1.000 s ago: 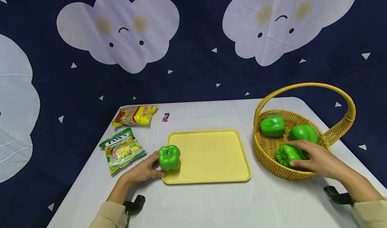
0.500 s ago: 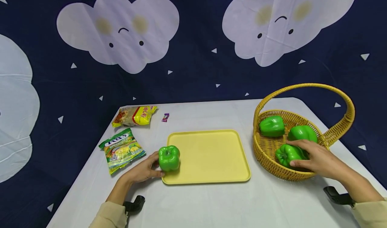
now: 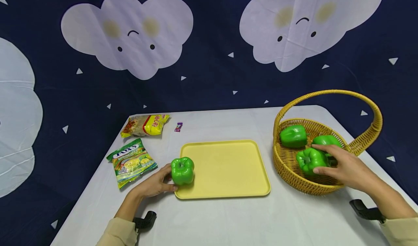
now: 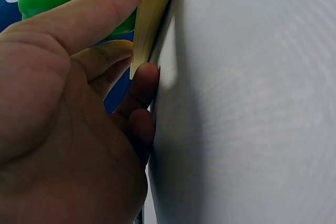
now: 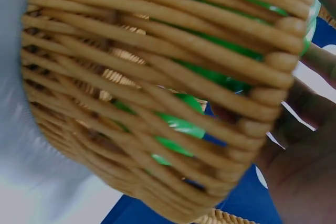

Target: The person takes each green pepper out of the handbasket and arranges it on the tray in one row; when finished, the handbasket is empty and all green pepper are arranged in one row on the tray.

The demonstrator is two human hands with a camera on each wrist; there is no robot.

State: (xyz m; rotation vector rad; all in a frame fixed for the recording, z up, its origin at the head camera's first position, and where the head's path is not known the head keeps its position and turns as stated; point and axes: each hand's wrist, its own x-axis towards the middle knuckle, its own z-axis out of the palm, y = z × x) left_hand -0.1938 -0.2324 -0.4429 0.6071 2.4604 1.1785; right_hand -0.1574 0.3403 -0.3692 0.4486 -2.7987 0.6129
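A green bell pepper (image 3: 310, 161) is in my right hand (image 3: 349, 166), held between thumb and fingers inside the wicker basket (image 3: 287, 173). Two more peppers sit in there: one at the back left (image 3: 293, 136), one behind my fingers (image 3: 327, 140), partly hidden. From the right wrist view, woven basket wall (image 5: 157, 66) covers most of the green. My left hand (image 3: 153, 182) holds the left edge of the yellow tray (image 3: 228, 169), thumb at its near corner. Another green bell pepper (image 3: 182, 170) stands on the tray's left side, right beside those fingers; the left wrist view shows fingertips at the rim.
Left of the tray lies a green candy bag (image 3: 133, 162). Behind it are a yellow-ended food packet (image 3: 145, 125) and a small purple wrapped candy (image 3: 178, 127). The basket's tall handle (image 3: 330, 92) arches over it. A dark cloud-print cloth (image 3: 209, 57) hangs behind the table.
My right hand has raised the pepper a little within the basket and tilted it, so its lobed end faces the camera more. The left hand, tray and its pepper stay put.
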